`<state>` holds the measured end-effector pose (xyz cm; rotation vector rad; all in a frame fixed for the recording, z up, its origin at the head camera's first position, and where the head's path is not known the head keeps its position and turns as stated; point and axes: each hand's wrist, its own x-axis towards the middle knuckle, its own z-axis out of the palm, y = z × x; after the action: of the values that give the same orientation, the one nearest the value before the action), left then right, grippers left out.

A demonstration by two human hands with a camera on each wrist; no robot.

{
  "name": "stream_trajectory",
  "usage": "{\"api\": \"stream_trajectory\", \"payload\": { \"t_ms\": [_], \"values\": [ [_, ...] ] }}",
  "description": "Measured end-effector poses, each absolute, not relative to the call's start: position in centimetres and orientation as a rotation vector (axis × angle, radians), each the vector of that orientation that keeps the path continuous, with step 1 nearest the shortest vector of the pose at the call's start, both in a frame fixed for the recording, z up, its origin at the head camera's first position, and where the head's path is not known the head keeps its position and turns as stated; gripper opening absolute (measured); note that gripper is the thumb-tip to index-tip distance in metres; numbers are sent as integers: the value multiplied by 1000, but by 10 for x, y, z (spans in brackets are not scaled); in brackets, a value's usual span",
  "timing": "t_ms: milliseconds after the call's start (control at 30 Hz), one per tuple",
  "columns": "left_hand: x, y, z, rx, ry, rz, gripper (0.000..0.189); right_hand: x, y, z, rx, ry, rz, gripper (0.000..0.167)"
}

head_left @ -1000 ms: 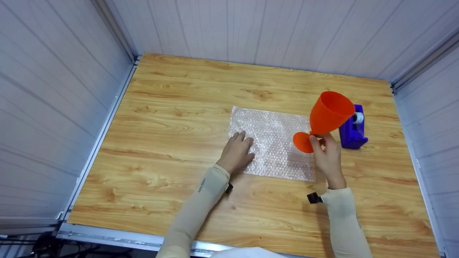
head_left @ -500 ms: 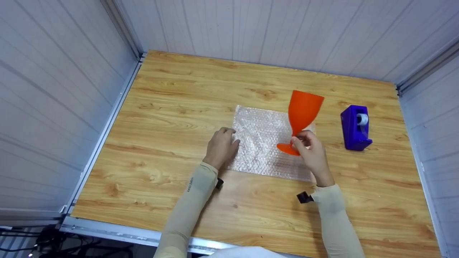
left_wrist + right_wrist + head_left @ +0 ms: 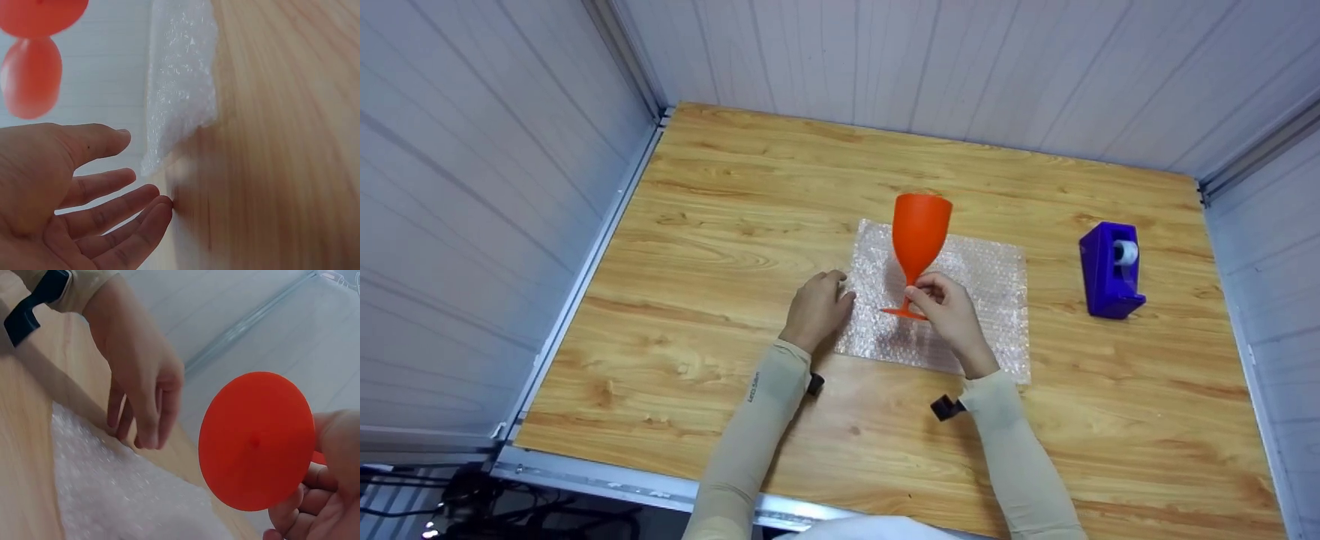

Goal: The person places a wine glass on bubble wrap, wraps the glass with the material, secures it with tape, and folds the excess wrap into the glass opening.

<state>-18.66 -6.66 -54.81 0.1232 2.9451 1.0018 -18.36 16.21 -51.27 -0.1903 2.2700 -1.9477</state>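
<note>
Fingers and thumb of the right hand (image 3: 955, 313) pinch the thin stem of an orange goblet (image 3: 920, 232), just above its round foot. It stands nearly upright, rim up, held above the sheet of bubble wrap (image 3: 986, 300); the right wrist view shows the foot's underside. The wrap lies flat on the wooden table (image 3: 697, 225), its right part extending past the right hand.

Along the wrap's left edge is the left hand (image 3: 814, 307), its fingers loosely bent and the thumb spread from them; whether a fingertip touches the sheet I cannot tell.

Beyond the wrap's right edge runs a strip of wood, then a blue tape dispenser (image 3: 1101, 277) with a white roll, well apart from the goblet. More wood separates it from the right wall (image 3: 1275, 292). Wider stretches reach from the left hand to the left wall (image 3: 495, 187) and from the wrap to the back wall (image 3: 960, 67). A metal rail (image 3: 600, 484) borders the near edge.
</note>
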Motion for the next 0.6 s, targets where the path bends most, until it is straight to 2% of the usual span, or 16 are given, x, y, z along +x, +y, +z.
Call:
{"api": "stream_trajectory", "payload": {
  "t_ms": [300, 600],
  "values": [
    [-188, -67, -548, 103, 2953, 976, 29, -189, 134, -525, -99, 2197, -1891, 11],
    [-190, -70, -549, 102, 2896, 1001, 30, -195, 124, -540, -91, 2270, -1729, 14]
  ]
}}
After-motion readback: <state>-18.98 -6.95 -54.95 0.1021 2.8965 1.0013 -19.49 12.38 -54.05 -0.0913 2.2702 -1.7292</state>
